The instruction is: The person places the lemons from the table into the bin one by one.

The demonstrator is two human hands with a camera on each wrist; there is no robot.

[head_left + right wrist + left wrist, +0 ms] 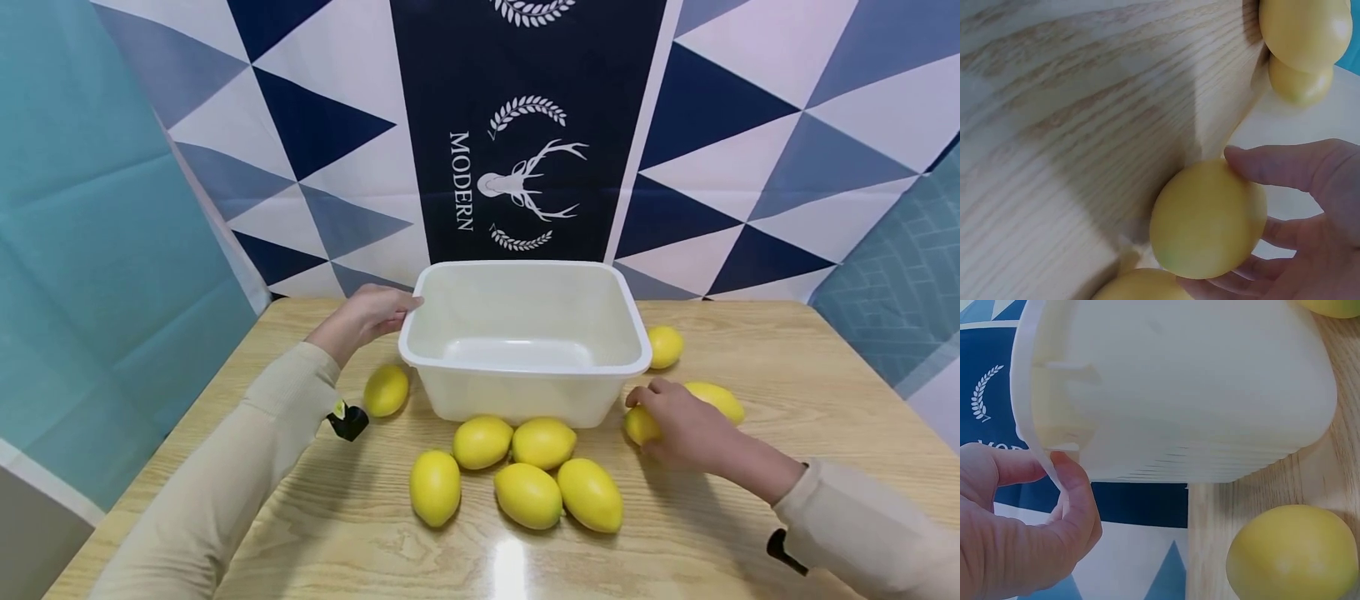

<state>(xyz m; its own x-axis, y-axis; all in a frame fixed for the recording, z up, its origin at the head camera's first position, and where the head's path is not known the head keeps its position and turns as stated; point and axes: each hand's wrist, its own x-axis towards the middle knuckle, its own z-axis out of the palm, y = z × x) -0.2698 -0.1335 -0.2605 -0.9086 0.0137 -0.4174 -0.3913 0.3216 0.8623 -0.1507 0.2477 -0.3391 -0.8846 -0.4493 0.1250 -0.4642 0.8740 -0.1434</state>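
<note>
A white plastic basin (pixel 517 392) stands upright on the wooden table, its inside bare in the head view. My left hand (pixel 372 312) pinches its left rim between thumb and fingers, as the left wrist view of that hand (pixel 1035 528) also shows. To the right of the basin, my right hand (pixel 686 429) grips a lemon (pixel 642 426). In the right wrist view, the thumb and fingers of this hand (pixel 1313 219) lie round the lemon (pixel 1204 222). Another lemon (pixel 717 402) lies just behind that hand, partly hidden by it.
Several lemons (pixel 527 496) lie together in front of the basin. One lemon (pixel 386 390) is left of it, below my left forearm, and another lemon (pixel 666 347) sits at its right side. Patterned cloth (pixel 525 75) hangs behind the table (pixel 360 533).
</note>
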